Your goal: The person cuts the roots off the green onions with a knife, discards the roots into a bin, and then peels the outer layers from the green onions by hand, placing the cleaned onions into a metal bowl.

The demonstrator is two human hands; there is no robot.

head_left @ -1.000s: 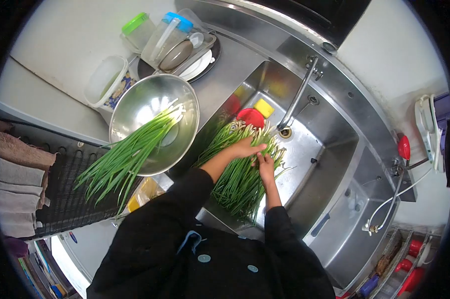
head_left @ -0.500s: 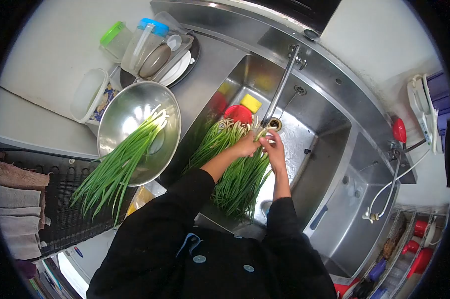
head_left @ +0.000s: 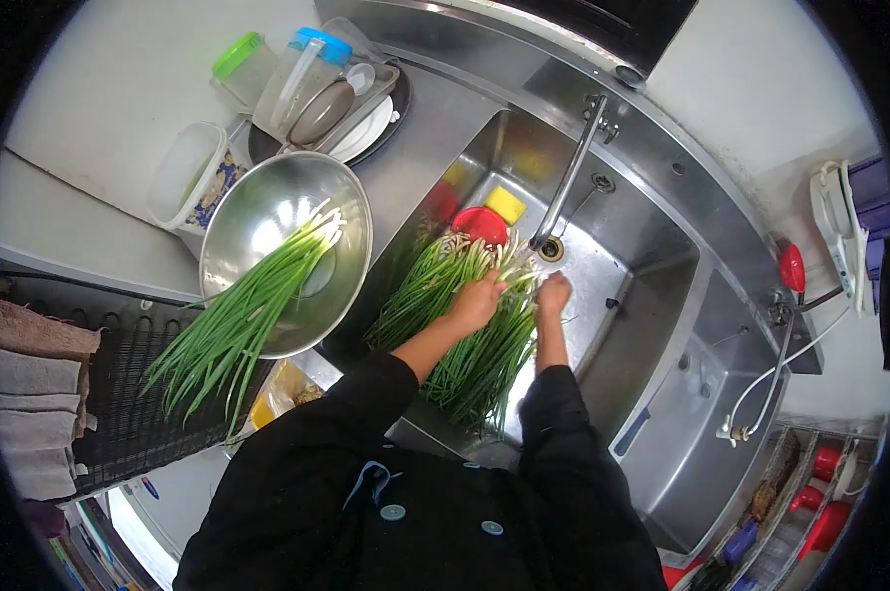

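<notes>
A large pile of green onions (head_left: 465, 360) lies in the metal sink (head_left: 662, 295), white root ends toward the back. My left hand (head_left: 477, 300) is closed around a green onion (head_left: 509, 266) near its white end, above the pile. To its right, my right hand (head_left: 553, 294) is a closed fist at the pile's edge; anything in its fingers is hidden. More green onions (head_left: 253, 295) rest in a steel bowl (head_left: 238, 212) on the left, their leaves hanging over the rim.
Behind the pile sit a red bowl (head_left: 480, 225) and a yellow sponge (head_left: 505, 205). The faucet (head_left: 571, 177) reaches over the sink, near the drain (head_left: 551, 248). Pitchers (head_left: 302, 84) and a plate (head_left: 366, 128) stand at the back left.
My right hand has come away from my left, moving right and slightly down, and its fingers have curled into a fist. My left hand stays over the pile. The view has shifted slightly.
</notes>
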